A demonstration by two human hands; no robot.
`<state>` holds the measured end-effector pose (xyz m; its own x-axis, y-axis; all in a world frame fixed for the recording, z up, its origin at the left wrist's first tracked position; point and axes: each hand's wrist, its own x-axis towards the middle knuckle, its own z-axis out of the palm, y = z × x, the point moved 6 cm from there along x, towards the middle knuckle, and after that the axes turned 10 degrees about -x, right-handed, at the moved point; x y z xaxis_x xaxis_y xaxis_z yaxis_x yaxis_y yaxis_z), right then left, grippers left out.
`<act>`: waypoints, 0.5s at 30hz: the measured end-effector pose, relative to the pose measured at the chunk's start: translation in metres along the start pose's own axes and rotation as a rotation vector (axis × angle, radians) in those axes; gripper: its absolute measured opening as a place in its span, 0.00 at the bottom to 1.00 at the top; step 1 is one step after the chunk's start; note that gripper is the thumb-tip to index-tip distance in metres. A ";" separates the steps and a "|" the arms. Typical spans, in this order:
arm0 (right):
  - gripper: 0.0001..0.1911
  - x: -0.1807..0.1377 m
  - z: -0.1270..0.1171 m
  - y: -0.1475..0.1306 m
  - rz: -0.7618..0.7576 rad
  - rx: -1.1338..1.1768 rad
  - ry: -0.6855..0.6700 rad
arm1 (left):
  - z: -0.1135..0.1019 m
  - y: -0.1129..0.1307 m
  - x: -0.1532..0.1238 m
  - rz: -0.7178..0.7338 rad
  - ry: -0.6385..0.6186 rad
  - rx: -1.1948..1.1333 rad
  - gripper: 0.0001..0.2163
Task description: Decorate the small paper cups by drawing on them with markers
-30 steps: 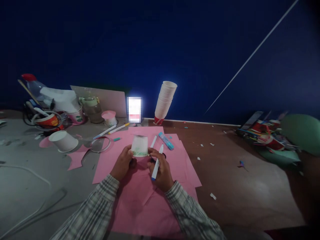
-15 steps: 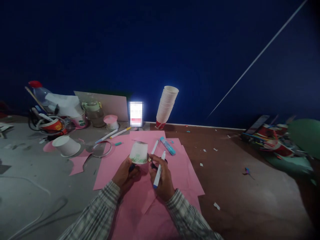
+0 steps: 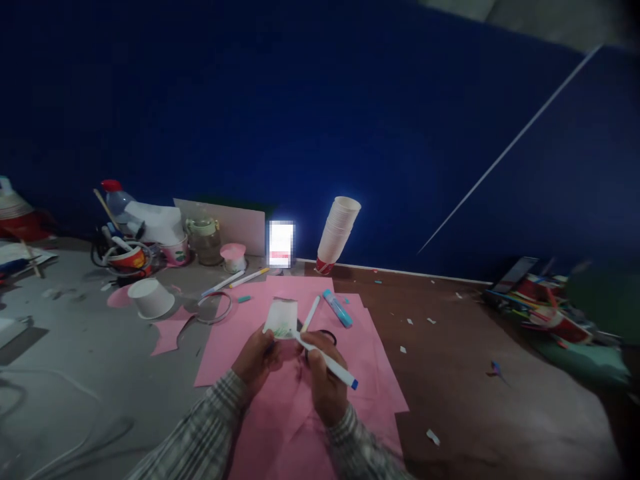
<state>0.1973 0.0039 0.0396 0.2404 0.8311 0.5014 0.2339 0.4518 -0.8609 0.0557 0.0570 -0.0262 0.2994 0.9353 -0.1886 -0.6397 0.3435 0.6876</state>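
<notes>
My left hand [image 3: 256, 360] is closed around the lower left of a small white paper cup [image 3: 281, 317] marked with green, grass-like strokes. In my right hand [image 3: 327, 383] is a white marker [image 3: 330, 363], gripped like a pen. Its blue end points to the lower right, while its other end is at the cup's lower right edge; whether it touches I cannot tell. A black loop [image 3: 329, 335], perhaps a scissors handle, shows partly behind my right hand. Beyond lies another white marker [image 3: 311, 313], beside a light-blue tube [image 3: 337, 308]. Pink paper sheets [image 3: 370, 360] lie beneath both hands.
A tilted stack of paper cups [image 3: 339, 233] stands by the wall. To the left are an upturned white cup [image 3: 151, 299], a tape ring [image 3: 215, 307], two markers [image 3: 250, 277] and a glass jar [image 3: 205, 243]. Paper scraps [image 3: 433, 437] dot the brown surface at right.
My right hand has turned the marker: its blue end swung from lower left to lower right, and its other end came to the cup. My left hand still holds the cup. The view shifted slightly.
</notes>
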 end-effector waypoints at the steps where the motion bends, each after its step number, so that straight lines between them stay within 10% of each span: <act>1: 0.13 -0.001 0.002 0.000 -0.015 -0.018 -0.006 | 0.001 0.000 0.000 0.008 0.003 -0.001 0.28; 15: 0.04 -0.007 0.004 0.000 -0.135 -0.183 0.032 | 0.000 -0.004 0.002 0.056 0.044 0.016 0.28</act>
<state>0.1915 -0.0004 0.0361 0.2248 0.7550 0.6159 0.4323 0.4892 -0.7575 0.0591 0.0578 -0.0297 0.2315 0.9560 -0.1802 -0.6431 0.2894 0.7090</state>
